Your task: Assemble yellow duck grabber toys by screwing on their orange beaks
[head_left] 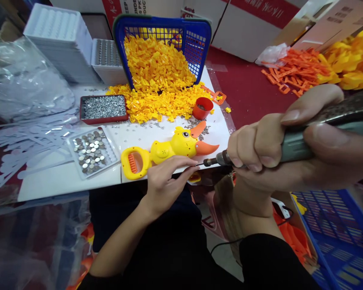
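My right hand (260, 149) is wrapped round the grey-green body of a power screwdriver (296, 143), whose thin bit (201, 164) points left. Thumb and forefinger of my left hand (166, 181) are pinched together at the tip of that bit; whether a screw sits there is too small to tell. Just behind my left hand, a yellow duck-shaped toy (161, 151) lies on its side on the white table (57, 181). It has an open orange beak (206, 147) and a yellow loop handle (126, 163) with an orange ribbed trigger (132, 163).
A blue basket (207, 40) spills small yellow parts (157, 60) across the table. Nearby stand a red cup of screws (203, 108), a tray of small metal parts (103, 108) and a white tray of round discs (92, 151). Orange parts (299, 68) lie at right.
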`<move>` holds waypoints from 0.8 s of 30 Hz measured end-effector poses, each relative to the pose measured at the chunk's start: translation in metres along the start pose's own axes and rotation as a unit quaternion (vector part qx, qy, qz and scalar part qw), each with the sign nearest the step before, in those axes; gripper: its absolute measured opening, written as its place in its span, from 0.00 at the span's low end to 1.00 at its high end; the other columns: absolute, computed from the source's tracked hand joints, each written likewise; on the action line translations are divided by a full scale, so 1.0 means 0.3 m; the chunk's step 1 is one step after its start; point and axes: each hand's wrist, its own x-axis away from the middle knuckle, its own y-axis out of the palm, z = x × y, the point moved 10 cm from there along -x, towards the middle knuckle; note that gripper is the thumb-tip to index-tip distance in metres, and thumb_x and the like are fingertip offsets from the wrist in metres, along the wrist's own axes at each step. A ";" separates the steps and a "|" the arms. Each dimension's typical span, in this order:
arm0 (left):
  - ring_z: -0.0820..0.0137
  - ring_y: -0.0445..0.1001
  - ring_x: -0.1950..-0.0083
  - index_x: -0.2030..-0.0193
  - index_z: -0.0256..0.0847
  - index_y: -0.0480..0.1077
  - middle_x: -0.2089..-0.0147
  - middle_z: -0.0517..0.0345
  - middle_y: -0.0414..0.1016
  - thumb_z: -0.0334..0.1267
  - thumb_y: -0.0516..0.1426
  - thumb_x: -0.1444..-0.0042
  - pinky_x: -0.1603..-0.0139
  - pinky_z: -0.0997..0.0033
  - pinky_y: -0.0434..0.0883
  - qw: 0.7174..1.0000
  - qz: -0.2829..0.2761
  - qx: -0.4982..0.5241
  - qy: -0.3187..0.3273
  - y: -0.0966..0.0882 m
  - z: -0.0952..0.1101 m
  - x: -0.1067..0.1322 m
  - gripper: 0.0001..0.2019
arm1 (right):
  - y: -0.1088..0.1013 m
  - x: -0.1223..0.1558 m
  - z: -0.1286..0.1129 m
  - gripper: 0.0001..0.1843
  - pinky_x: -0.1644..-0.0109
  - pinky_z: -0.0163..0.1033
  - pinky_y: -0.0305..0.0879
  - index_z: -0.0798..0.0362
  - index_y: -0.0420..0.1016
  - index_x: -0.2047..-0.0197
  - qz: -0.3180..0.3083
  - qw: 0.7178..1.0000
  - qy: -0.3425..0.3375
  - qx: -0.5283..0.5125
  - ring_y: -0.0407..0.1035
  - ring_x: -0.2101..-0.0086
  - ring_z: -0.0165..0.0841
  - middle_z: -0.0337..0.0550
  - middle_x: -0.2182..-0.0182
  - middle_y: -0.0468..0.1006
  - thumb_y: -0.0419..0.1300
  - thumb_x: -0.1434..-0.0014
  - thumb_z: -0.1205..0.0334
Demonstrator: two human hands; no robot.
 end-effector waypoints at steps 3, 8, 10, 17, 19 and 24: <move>0.69 0.83 0.55 0.53 0.43 0.75 0.57 0.58 0.84 0.33 0.62 0.37 0.50 0.66 0.80 0.998 -0.018 -0.049 0.047 0.011 0.013 -0.013 0.07 | 0.013 -0.006 -0.001 0.12 0.84 0.44 0.58 0.41 0.66 0.70 0.005 1.000 0.003 0.003 0.50 0.89 0.32 0.30 0.89 0.54 0.65 0.45 0.48; 0.44 0.65 0.30 0.34 0.35 0.65 0.31 0.32 0.66 0.61 0.61 0.43 0.34 0.44 0.66 0.944 -0.094 -0.310 0.063 0.077 -0.068 -0.048 0.39 | 0.004 -0.042 0.002 0.10 0.83 0.40 0.57 0.43 0.65 0.70 0.046 0.998 -0.039 -0.002 0.49 0.88 0.29 0.29 0.87 0.56 0.64 0.45 0.55; 0.40 0.67 0.34 0.30 0.32 0.62 0.31 0.28 0.65 0.65 0.59 0.45 0.38 0.43 0.68 0.918 -0.136 -0.372 0.016 0.100 -0.135 -0.052 0.45 | -0.023 -0.063 0.009 0.07 0.82 0.39 0.54 0.43 0.65 0.69 0.099 0.992 -0.077 -0.012 0.47 0.88 0.28 0.29 0.86 0.53 0.61 0.45 0.57; 0.51 0.76 0.54 0.34 0.38 0.68 0.41 0.36 0.76 0.63 0.54 0.38 0.54 0.53 0.70 0.896 -0.137 -0.422 0.021 0.118 -0.176 -0.046 0.35 | -0.044 -0.145 0.074 0.11 0.81 0.42 0.47 0.43 0.59 0.71 0.169 0.981 -0.093 0.022 0.44 0.87 0.29 0.29 0.87 0.51 0.60 0.50 0.54; 0.52 0.76 0.55 0.34 0.38 0.69 0.41 0.37 0.76 0.62 0.53 0.37 0.53 0.54 0.69 0.898 -0.126 -0.420 0.036 0.116 -0.170 -0.043 0.34 | -0.037 -0.156 0.081 0.13 0.81 0.42 0.47 0.43 0.59 0.71 0.165 0.982 -0.095 0.006 0.44 0.87 0.29 0.28 0.87 0.51 0.62 0.50 0.54; 0.52 0.75 0.53 0.35 0.39 0.70 0.42 0.37 0.76 0.60 0.54 0.36 0.52 0.53 0.69 0.908 -0.113 -0.402 0.043 0.114 -0.165 -0.037 0.32 | -0.024 -0.175 0.112 0.12 0.83 0.39 0.46 0.44 0.61 0.71 0.149 0.982 -0.103 -0.044 0.45 0.88 0.27 0.28 0.87 0.52 0.64 0.50 0.58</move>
